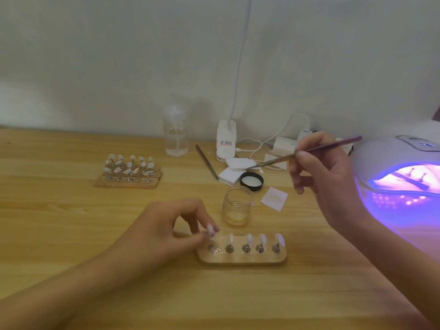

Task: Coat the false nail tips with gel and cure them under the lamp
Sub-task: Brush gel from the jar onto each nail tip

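A clear holder strip (241, 257) lies on the wooden table near me, with several false nail tips (249, 239) standing on metal pegs. My left hand (166, 225) pinches the leftmost nail tip (210, 229) just above the strip's left end. My right hand (326, 172) grips a thin purple-handled gel brush (307, 152), held in the air with its bristle end pointing left over the white pads. An open glass gel jar (237, 206) stands behind the strip. The curing lamp (404, 177) at the right glows violet, with another strip of tips inside.
More holder strips with nail tips (129, 171) sit at the left rear. A clear bottle (175, 132), a desk lamp base (226, 141), cables, a charger, a metal tool (206, 161), white pads (234, 170), the jar's black lid (252, 181) and a wipe (274, 198) stand behind the jar.
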The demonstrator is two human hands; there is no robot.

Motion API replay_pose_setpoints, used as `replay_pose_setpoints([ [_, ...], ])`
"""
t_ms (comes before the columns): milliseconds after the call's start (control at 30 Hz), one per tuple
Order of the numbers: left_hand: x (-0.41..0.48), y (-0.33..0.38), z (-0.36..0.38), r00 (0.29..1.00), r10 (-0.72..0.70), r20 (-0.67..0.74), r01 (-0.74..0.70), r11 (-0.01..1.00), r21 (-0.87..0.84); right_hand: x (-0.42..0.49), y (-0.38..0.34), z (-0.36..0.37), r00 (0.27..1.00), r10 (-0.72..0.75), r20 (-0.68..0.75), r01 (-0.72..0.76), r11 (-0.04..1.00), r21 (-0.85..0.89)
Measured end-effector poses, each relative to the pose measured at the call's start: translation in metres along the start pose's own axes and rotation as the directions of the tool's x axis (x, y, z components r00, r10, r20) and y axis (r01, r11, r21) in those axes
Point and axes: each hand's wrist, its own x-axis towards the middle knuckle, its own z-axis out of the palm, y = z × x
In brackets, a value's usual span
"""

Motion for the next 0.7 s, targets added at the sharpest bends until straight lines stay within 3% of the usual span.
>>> replay_pose_setpoints([
  [133,0.031,0.000,-0.005,0.981,-0.156,-0.114,0.125,0.962,-0.241,-0.002,0.004,0.009,0.991,0.097,0.094,-0.089,0.992,-0.085],
  [267,0.052,-0.008,0.008,0.939,-0.265,-0.220,0.166,0.908,-0.386,-0.007,0.010,0.017,0.982,0.088,0.167,-0.049,0.973,-0.227],
  [600,0.055,-0.023,0.019,0.944,-0.257,-0.205,0.153,0.896,-0.416,-0.013,0.021,0.025,0.969,0.104,0.226,-0.031,0.951,-0.306],
  [700,0.055,-0.025,0.020,0.950,-0.244,-0.194,0.151,0.905,-0.398,-0.014,0.022,0.026,0.974,0.094,0.208,-0.038,0.966,-0.256],
])
